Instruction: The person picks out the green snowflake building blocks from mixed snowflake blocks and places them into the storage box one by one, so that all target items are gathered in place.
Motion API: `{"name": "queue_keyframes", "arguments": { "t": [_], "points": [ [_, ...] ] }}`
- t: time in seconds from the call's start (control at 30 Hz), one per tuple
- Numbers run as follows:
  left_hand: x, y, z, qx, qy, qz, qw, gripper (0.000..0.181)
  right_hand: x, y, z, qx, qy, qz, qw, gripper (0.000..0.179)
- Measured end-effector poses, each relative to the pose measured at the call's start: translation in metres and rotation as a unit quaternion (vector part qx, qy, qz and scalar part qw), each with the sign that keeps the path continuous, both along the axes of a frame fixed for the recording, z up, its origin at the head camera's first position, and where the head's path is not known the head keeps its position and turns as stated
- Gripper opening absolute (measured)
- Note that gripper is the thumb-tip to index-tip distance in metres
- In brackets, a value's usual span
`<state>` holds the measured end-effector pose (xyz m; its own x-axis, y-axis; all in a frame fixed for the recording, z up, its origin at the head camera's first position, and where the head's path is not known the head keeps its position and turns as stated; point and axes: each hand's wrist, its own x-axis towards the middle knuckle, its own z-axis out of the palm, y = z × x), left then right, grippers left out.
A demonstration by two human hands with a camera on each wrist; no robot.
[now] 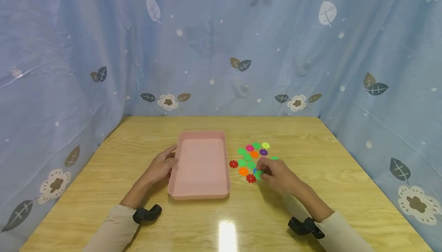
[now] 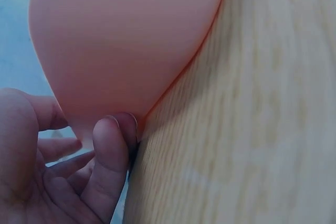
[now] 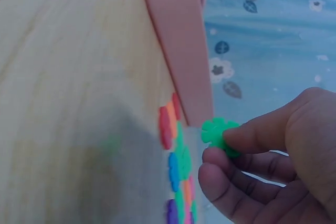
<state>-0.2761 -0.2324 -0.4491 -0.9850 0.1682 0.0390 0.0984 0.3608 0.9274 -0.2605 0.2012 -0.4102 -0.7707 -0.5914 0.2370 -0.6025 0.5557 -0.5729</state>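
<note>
A pink rectangular tray (image 1: 201, 196) lies on the table, my left hand (image 1: 160, 169) at its left side. In the left wrist view, curled fingers and thumb (image 2: 107, 156) grip the tray's wall (image 2: 131, 35), some fingertips hidden by it. My right hand (image 1: 279, 177) is over the near right part of a group of flower-shaped plastic pieces (image 1: 243, 171). Between thumb and fingers it pinches a green flower-shaped piece (image 3: 212, 132), held up off the table. Red, orange, green, blue, purple, pink and yellow pieces lie flat around it, some covered by the hand.
The wooden table (image 1: 193, 225) is enclosed by a blue patterned curtain (image 1: 214, 52) at the back and both sides. The tray stands just left of the flower-shaped pieces. A black camera strap (image 1: 146, 214) is on each wrist.
</note>
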Motion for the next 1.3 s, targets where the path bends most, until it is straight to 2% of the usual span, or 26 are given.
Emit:
{"name": "queue_keyframes", "arguments": {
  "t": [0.2,0.33,0.5,0.83,1.07,1.3],
  "points": [
    [0.002,0.001,-0.002,0.019,-0.007,-0.001,0.9998,0.061,-0.001,-0.008,0.008,-0.037,0.021,0.012,0.999,0.013],
    [0.003,0.001,-0.004,0.028,-0.011,-0.006,0.9995,0.06,-0.004,-0.018,0.009,-0.057,0.018,0.023,0.9979,0.013],
    [0.001,0.002,-0.006,0.044,-0.011,-0.018,0.9988,0.059,-0.007,-0.028,0.009,-0.073,0.006,0.023,0.997,0.012],
    [-0.002,0.001,-0.008,0.078,-0.027,-0.037,0.9959,0.061,-0.01,-0.042,0.013,-0.095,0.021,0.015,0.9951,0.01],
    [-0.001,-0.002,-0.007,0.079,-0.027,-0.055,0.995,0.062,-0.01,-0.05,0.015,-0.112,0.017,-0.002,0.9935,0.011],
    [-0.001,-0.002,-0.005,0.071,-0.029,-0.055,0.9956,0.062,-0.006,-0.062,0.024,-0.133,0.015,-0.003,0.991,0.014]
  ]
}}
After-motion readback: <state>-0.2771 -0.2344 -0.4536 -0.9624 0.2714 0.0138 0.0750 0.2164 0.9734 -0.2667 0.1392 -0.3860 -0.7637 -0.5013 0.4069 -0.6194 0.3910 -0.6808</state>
